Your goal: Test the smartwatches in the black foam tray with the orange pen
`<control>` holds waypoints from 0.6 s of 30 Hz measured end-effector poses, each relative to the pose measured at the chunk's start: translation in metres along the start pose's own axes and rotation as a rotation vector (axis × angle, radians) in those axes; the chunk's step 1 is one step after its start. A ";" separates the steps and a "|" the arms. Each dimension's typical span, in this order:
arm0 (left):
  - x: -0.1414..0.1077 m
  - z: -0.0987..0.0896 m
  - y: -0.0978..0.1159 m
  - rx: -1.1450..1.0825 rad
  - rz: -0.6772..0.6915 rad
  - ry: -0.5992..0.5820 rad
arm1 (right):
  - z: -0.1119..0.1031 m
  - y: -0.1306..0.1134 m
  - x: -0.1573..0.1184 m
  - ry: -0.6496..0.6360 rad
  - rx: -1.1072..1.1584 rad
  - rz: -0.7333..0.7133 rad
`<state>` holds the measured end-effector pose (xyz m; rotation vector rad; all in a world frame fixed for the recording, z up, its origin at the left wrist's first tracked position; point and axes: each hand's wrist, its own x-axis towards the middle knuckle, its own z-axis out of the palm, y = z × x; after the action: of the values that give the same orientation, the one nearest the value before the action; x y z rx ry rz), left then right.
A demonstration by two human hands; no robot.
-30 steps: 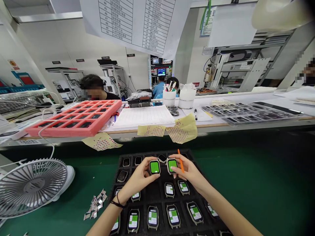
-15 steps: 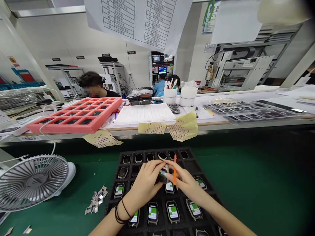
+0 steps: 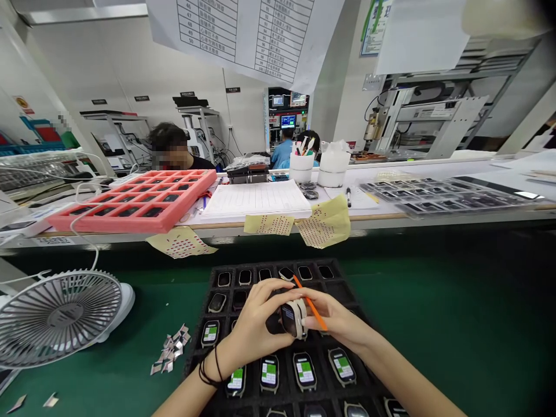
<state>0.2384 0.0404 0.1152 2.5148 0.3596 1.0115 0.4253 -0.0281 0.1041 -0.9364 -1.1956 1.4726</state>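
Left hand (image 3: 255,322) and right hand (image 3: 335,319) clenched, fingers gripping a smartwatch casing (image 3: 293,319) between them above the black tray (image 3: 230,267); right fingers also pinch an orange stick (image 3: 311,304).

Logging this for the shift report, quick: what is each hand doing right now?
Left hand: closed, holding a watch-shaped device.
Right hand: closed, holding the same device along with an orange stick.

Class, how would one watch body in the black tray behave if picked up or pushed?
Probably stiff: the watch body holds a rectangular outline. Being flat, it likely won't roll, and the tray's pockets should stop sliding. Its glossy face may be slippery.
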 end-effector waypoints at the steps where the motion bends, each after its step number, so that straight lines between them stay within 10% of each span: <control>1: 0.000 0.000 0.000 0.001 0.003 -0.002 | 0.000 0.000 0.000 0.004 0.007 0.001; 18: -0.002 0.008 -0.004 -0.059 0.007 0.023 | 0.014 0.002 -0.002 0.072 0.031 -0.072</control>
<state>0.2427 0.0407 0.1070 2.4551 0.3225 1.0394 0.4117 -0.0335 0.1055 -0.9091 -1.1397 1.3854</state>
